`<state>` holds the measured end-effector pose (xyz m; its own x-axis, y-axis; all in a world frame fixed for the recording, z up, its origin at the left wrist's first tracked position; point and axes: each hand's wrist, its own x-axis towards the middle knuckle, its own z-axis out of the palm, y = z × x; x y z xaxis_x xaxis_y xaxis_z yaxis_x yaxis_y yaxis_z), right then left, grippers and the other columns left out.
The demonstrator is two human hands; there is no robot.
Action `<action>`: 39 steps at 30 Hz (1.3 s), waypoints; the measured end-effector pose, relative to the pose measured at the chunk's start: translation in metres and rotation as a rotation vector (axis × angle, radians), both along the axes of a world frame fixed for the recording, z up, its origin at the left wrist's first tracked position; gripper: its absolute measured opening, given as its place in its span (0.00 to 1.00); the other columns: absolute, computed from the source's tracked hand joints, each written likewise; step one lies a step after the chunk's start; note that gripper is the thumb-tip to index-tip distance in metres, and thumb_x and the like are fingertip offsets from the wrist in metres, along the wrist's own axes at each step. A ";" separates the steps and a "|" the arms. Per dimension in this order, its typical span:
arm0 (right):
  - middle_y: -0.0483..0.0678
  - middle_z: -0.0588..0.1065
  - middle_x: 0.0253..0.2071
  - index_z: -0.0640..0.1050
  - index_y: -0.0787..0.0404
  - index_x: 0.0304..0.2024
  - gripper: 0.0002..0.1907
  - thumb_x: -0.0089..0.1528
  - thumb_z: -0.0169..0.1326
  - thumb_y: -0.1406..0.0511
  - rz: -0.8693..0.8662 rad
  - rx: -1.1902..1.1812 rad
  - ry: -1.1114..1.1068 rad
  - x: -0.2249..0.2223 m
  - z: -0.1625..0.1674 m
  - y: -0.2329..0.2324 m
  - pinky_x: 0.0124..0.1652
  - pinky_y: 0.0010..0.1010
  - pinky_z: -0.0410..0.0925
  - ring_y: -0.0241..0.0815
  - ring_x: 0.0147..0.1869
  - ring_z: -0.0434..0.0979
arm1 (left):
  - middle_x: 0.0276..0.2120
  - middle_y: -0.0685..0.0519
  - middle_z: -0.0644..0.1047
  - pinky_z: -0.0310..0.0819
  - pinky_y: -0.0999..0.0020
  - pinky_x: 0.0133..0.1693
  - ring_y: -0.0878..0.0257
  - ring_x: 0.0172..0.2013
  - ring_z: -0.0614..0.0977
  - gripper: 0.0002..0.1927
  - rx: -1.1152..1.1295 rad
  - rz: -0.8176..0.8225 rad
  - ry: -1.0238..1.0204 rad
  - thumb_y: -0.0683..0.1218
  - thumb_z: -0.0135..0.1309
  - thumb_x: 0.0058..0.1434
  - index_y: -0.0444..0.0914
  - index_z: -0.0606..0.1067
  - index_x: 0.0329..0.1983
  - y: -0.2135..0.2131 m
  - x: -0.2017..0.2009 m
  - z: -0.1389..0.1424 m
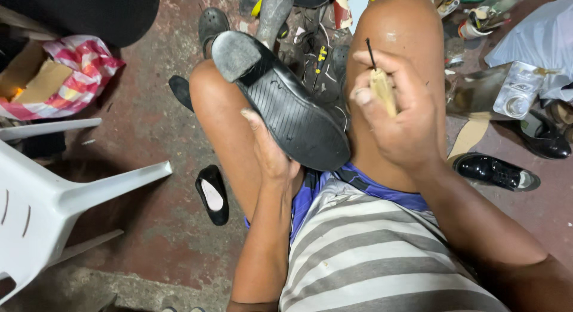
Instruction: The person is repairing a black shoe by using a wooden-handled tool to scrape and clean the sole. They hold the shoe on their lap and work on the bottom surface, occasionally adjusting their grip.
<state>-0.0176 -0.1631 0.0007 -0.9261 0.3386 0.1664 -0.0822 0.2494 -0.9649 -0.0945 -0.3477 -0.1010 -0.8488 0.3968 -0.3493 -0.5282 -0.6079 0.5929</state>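
1. I see my left hand (270, 154) clamped on a black shoe (280, 100), sole up, lying across the lap between the knees; the sole is ribbed, the heel worn grey.
2. My right hand (401, 118) has its fingers closed round a wooden-handled awl (382, 88), its thin dark spike pointing far.
3. Count: one shoe held, one awl.
4. Loose on the floor: one black flat (212, 194) near left, two glossy black shoes (495, 171) right, one white plastic chair (48, 198) left.
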 end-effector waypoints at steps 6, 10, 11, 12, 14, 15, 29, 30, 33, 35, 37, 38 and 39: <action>0.43 0.73 0.38 0.75 0.60 0.60 0.20 0.65 0.57 0.66 -0.020 -0.241 -0.199 0.015 0.008 0.000 0.41 0.23 0.68 0.31 0.39 0.71 | 0.60 0.44 0.75 0.71 0.53 0.61 0.51 0.57 0.78 0.41 0.017 -0.002 0.014 0.70 0.35 0.71 0.33 0.64 0.69 -0.004 0.005 0.011; 0.55 0.75 0.47 0.72 0.64 0.56 0.39 0.49 0.70 0.52 0.016 0.527 0.020 0.011 0.003 -0.018 0.43 0.35 0.70 0.51 0.47 0.77 | 0.59 0.43 0.75 0.72 0.52 0.60 0.51 0.56 0.78 0.41 -0.049 0.009 0.040 0.70 0.37 0.70 0.33 0.65 0.68 -0.004 0.015 0.011; 0.55 0.75 0.47 0.73 0.63 0.56 0.36 0.51 0.70 0.54 -0.023 0.486 -0.008 0.009 0.001 -0.017 0.44 0.35 0.71 0.50 0.48 0.77 | 0.58 0.43 0.75 0.73 0.52 0.60 0.50 0.56 0.79 0.41 -0.073 0.016 0.017 0.70 0.37 0.70 0.33 0.65 0.68 -0.006 0.018 0.009; 0.54 0.75 0.47 0.73 0.63 0.57 0.33 0.54 0.70 0.56 -0.065 0.444 -0.039 0.004 -0.001 -0.014 0.45 0.35 0.71 0.50 0.48 0.78 | 0.56 0.44 0.76 0.75 0.54 0.58 0.51 0.54 0.80 0.40 -0.095 0.012 -0.039 0.70 0.37 0.68 0.34 0.67 0.66 -0.009 0.021 0.006; 0.52 0.75 0.47 0.75 0.62 0.57 0.25 0.62 0.67 0.61 -0.197 0.381 -0.078 -0.005 -0.004 -0.001 0.48 0.33 0.71 0.46 0.49 0.78 | 0.53 0.46 0.78 0.78 0.57 0.53 0.54 0.50 0.82 0.39 -0.122 0.002 -0.130 0.70 0.37 0.66 0.35 0.69 0.63 -0.017 0.021 -0.003; 0.49 0.76 0.47 0.75 0.62 0.58 0.20 0.66 0.64 0.63 -0.261 0.350 -0.088 -0.009 -0.004 0.012 0.51 0.32 0.71 0.43 0.49 0.77 | 0.47 0.46 0.79 0.75 0.61 0.43 0.57 0.41 0.80 0.36 -0.082 -0.016 -0.092 0.69 0.39 0.72 0.33 0.71 0.60 -0.021 0.017 -0.009; 0.40 0.73 0.36 0.74 0.67 0.58 0.16 0.76 0.45 0.61 0.177 -0.169 -0.132 -0.066 -0.041 0.079 0.42 0.21 0.69 0.28 0.39 0.73 | 0.21 0.60 0.67 0.51 0.70 0.20 0.71 0.18 0.61 0.16 -0.809 -0.335 -0.136 0.58 0.52 0.73 0.43 0.73 0.36 -0.041 -0.035 -0.118; 0.41 0.72 0.36 0.74 0.67 0.58 0.16 0.76 0.45 0.62 0.170 -0.172 -0.150 -0.070 -0.044 0.080 0.41 0.22 0.69 0.28 0.39 0.73 | 0.26 0.61 0.71 0.57 0.73 0.27 0.73 0.24 0.66 0.14 -0.909 -0.310 0.013 0.56 0.51 0.74 0.42 0.75 0.38 -0.039 -0.041 -0.120; 0.43 0.72 0.38 0.74 0.67 0.60 0.17 0.75 0.45 0.63 0.148 -0.171 -0.201 -0.080 -0.050 0.086 0.41 0.22 0.68 0.29 0.40 0.71 | 0.34 0.61 0.79 0.66 0.77 0.37 0.74 0.33 0.73 0.13 -1.015 -0.234 0.133 0.53 0.47 0.73 0.42 0.78 0.43 -0.027 -0.060 -0.110; 0.43 0.72 0.40 0.74 0.67 0.61 0.17 0.75 0.44 0.64 0.142 -0.157 -0.224 -0.086 -0.054 0.093 0.41 0.22 0.67 0.29 0.41 0.70 | 0.31 0.59 0.78 0.59 0.75 0.29 0.70 0.26 0.66 0.13 -0.860 -0.166 -0.244 0.51 0.44 0.71 0.42 0.78 0.45 -0.020 -0.077 -0.094; 0.44 0.75 0.42 0.74 0.66 0.61 0.16 0.75 0.45 0.65 0.149 -0.006 -0.190 -0.088 -0.054 0.100 0.45 0.23 0.68 0.30 0.45 0.74 | 0.34 0.54 0.77 0.67 0.73 0.34 0.66 0.31 0.72 0.11 -0.386 -0.080 -0.267 0.45 0.46 0.67 0.38 0.76 0.47 -0.016 -0.090 -0.073; 0.44 0.76 0.43 0.73 0.66 0.61 0.15 0.75 0.45 0.66 0.164 0.066 -0.179 -0.088 -0.055 0.100 0.47 0.24 0.69 0.31 0.47 0.76 | 0.35 0.52 0.76 0.71 0.72 0.36 0.63 0.34 0.76 0.11 -0.152 -0.024 -0.286 0.42 0.47 0.65 0.36 0.74 0.48 -0.016 -0.093 -0.063; 0.44 0.76 0.44 0.73 0.66 0.61 0.15 0.75 0.45 0.66 0.165 0.063 -0.185 -0.091 -0.056 0.096 0.48 0.24 0.69 0.32 0.47 0.75 | 0.38 0.52 0.75 0.72 0.72 0.41 0.63 0.37 0.76 0.12 -0.064 -0.021 -0.261 0.38 0.47 0.62 0.36 0.73 0.49 -0.016 -0.096 -0.054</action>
<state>-0.1082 -0.0672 -0.0557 -0.9846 0.1747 0.0051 0.0496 0.3073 -0.9503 -0.1908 -0.3636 -0.1553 -0.7186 0.3838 -0.5800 -0.6804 -0.5607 0.4719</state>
